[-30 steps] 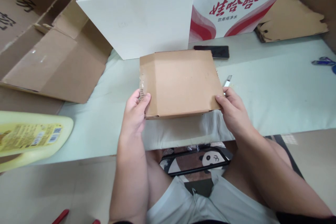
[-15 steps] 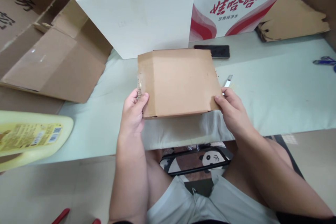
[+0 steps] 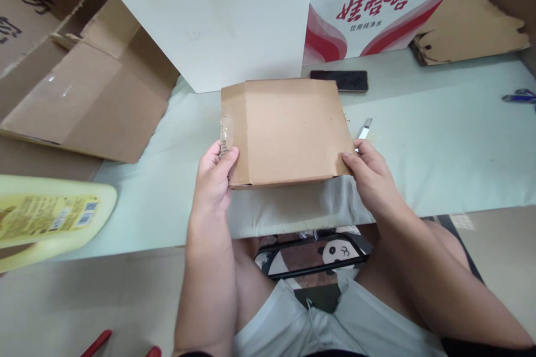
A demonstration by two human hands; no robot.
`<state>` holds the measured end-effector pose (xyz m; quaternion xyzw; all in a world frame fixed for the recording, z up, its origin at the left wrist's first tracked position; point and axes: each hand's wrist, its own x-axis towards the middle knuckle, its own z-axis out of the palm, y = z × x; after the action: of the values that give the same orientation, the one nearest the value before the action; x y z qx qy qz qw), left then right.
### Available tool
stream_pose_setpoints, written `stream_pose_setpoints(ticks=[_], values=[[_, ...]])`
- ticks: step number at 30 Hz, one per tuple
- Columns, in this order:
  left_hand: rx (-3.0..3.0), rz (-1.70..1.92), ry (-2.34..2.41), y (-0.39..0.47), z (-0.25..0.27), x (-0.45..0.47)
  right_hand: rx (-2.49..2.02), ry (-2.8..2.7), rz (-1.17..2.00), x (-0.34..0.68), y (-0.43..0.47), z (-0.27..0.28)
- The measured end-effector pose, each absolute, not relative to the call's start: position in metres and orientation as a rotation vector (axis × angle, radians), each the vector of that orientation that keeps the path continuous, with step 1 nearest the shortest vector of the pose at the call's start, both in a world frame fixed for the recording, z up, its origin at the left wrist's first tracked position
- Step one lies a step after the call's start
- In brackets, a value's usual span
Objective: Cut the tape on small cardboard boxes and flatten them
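Between my two hands is a flattened brown cardboard box, held over the near part of the cloth-covered table. My left hand grips its lower left edge, thumb on top and fingers underneath, beside a strip of clear tape. At the lower right corner, my right hand pinches the cardboard with the thumb on top; its other fingers are partly hidden. A utility knife lies on the cloth just beyond my right hand. Past the cardboard's far right corner rests a black phone.
White cartons and a white-and-red printed carton line the back. Brown boxes stand left, near a pale yellow bottle. A torn cardboard piece and blue-handled scissors are at right. The pale green cloth covers the table.
Almost nothing differs. Both hands keep the same hold on the cardboard box, and the whole view has shifted very slightly.
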<state>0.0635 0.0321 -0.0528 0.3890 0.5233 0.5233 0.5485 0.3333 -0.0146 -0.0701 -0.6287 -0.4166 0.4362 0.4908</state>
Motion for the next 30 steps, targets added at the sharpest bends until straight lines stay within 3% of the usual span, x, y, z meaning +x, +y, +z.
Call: stream_pose_setpoints(ticks=[30], values=[[0.898,1.247,1.239,0.03,-0.054,0.073,-1.546,-0.993,1.032,0.333,-0.013,-0.075]])
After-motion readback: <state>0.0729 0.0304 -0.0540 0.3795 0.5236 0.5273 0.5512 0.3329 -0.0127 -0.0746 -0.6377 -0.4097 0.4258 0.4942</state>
